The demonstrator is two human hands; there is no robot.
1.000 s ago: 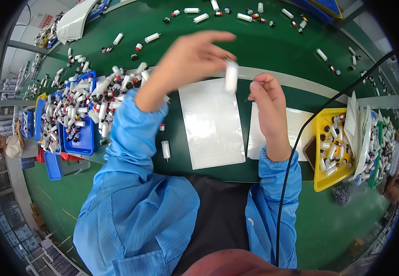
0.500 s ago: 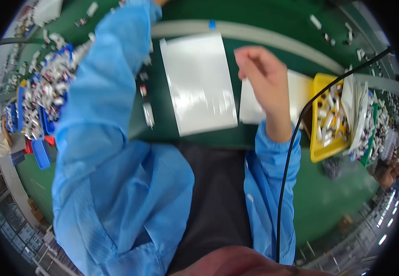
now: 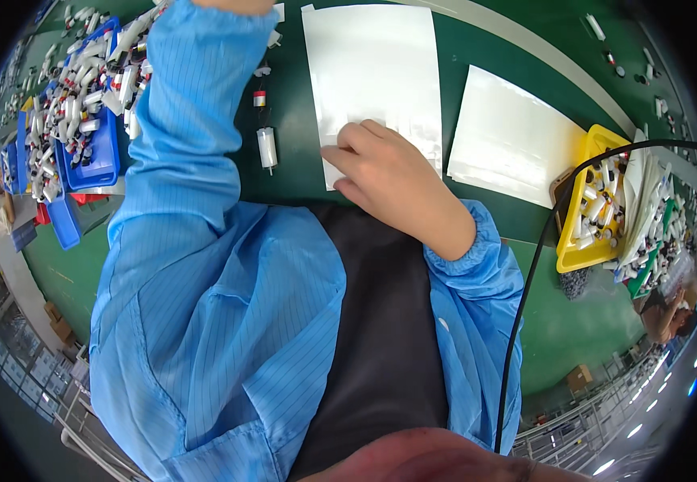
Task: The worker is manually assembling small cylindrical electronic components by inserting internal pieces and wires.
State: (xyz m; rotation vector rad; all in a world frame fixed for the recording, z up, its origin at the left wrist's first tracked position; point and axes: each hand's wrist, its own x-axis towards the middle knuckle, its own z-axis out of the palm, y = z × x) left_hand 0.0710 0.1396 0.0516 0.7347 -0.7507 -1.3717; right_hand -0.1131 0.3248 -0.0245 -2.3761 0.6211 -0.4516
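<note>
My right hand (image 3: 393, 177) is over the lower part of a glossy white sheet (image 3: 372, 64). Its fingers are bent, the index finger and thumb stand apart, and nothing shows between them. Only the wrist end of my left hand (image 3: 234, 6) appears at the top edge; its fingers are out of the picture. Beside my left sleeve lie a white cylinder with a thin metal tip (image 3: 266, 149) and a small red-and-white piece (image 3: 260, 99). A second white sheet (image 3: 509, 136) lies to the right of the first.
Blue trays (image 3: 95, 157) heaped with small white parts stand at the left. A yellow tray (image 3: 567, 259) of similar parts sits at the right, with a black cable (image 3: 529, 281) hanging in front. Loose parts (image 3: 596, 28) lie across the green surface beyond.
My right hand has moved left and down, from above the right sheet onto the first sheet. The view has shifted, and my left hand is still at the top edge.
</note>
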